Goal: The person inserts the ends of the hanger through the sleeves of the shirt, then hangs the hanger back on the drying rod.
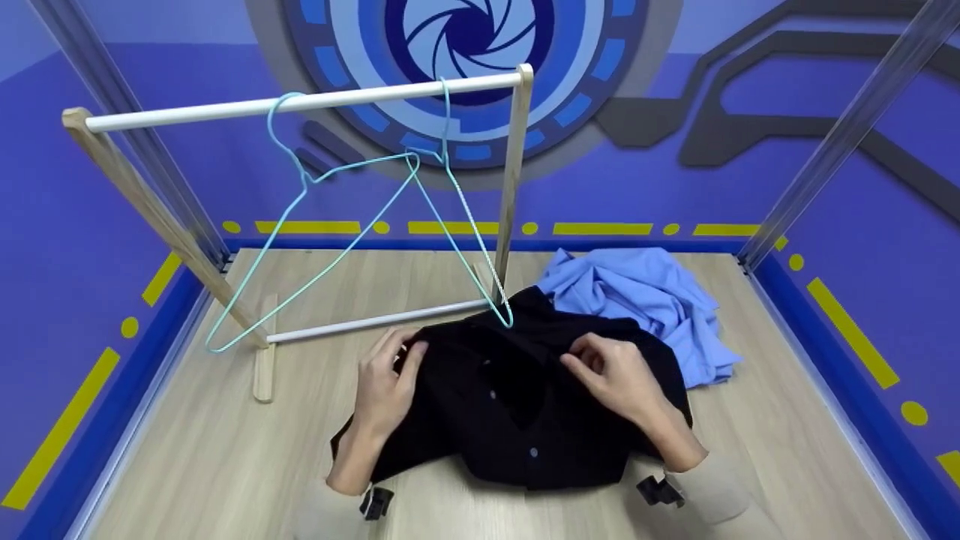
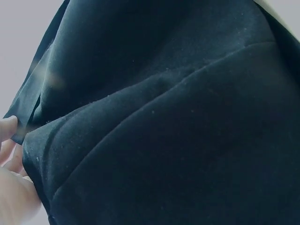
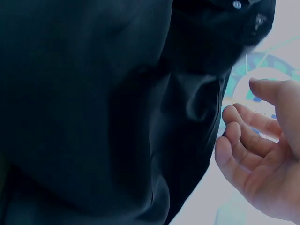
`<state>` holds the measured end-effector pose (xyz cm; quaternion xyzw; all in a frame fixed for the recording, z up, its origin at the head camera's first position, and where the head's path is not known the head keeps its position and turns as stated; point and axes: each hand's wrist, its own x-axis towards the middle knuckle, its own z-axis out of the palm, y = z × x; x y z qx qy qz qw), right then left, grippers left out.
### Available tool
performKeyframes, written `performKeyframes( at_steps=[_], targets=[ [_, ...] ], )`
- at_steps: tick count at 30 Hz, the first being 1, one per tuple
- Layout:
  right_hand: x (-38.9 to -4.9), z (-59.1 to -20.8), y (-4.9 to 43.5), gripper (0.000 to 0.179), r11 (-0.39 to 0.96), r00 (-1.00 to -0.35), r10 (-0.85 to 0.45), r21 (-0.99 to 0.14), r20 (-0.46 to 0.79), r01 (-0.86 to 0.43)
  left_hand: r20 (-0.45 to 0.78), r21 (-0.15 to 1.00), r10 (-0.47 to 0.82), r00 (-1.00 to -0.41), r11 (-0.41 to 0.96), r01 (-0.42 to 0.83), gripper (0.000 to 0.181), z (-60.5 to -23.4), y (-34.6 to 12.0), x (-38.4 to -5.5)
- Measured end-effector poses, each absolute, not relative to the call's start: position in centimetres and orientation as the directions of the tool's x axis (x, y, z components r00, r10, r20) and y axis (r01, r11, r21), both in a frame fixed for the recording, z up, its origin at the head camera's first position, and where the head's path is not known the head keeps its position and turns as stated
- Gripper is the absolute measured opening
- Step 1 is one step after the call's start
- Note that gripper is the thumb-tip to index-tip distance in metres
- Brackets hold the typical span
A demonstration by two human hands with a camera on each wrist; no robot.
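Observation:
A black button-up shirt point(image 1: 457, 420) lies bunched on the wooden table, pale buttons running down its front. At its left side my left hand point(image 1: 386, 379) pinches the cloth. In the left wrist view, the left thumb point(image 2: 8, 127) lies on a fold of the shirt point(image 2: 140, 140), with the other fingers partly hidden behind it. Over the shirt's right part hovers my right hand point(image 1: 619, 375), its fingers loosely bent. The right wrist view shows a gap between this hand's point(image 3: 267, 154) thumb and fingers, with no cloth in it, and the fingertips close beside the shirt point(image 3: 131, 117).
Behind the left hand stands a rack with a white rail point(image 1: 337, 97) and wooden posts. A turquoise hanger point(image 1: 270, 240) and a second hanger point(image 1: 480, 225) hang from it, the latter's lower corner overlapping the shirt. A crumpled light-blue garment point(image 1: 637, 292) lies at the back right.

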<state>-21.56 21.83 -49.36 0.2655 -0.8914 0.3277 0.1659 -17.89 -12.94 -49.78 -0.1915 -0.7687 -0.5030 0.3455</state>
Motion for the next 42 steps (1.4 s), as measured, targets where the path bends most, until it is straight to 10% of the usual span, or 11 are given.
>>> performKeyframes(
  at_steps=[13,29,42],
  targets=[
    [-20.9,-50.1,18.7,0.042,0.673,-0.811,-0.382,-0.468,0.443,-0.573,0.715,0.652,-0.047,-0.698,0.408,0.64,0.016,-49.5,-12.6,-17.7],
    [-21.5,-49.7,18.7,0.009,0.733,-0.808,-0.295,-0.422,0.51,-0.534,0.712,0.643,-0.014,-0.702,0.413,0.644,0.015,-49.5,-12.5,-17.7],
    [-21.6,-48.2,19.5,0.015,0.701,-0.755,-0.306,-0.399,0.58,-0.591,0.667,0.669,-0.007,-0.745,0.446,0.594,0.015,-49.2,-12.3,-17.6]
  ],
)
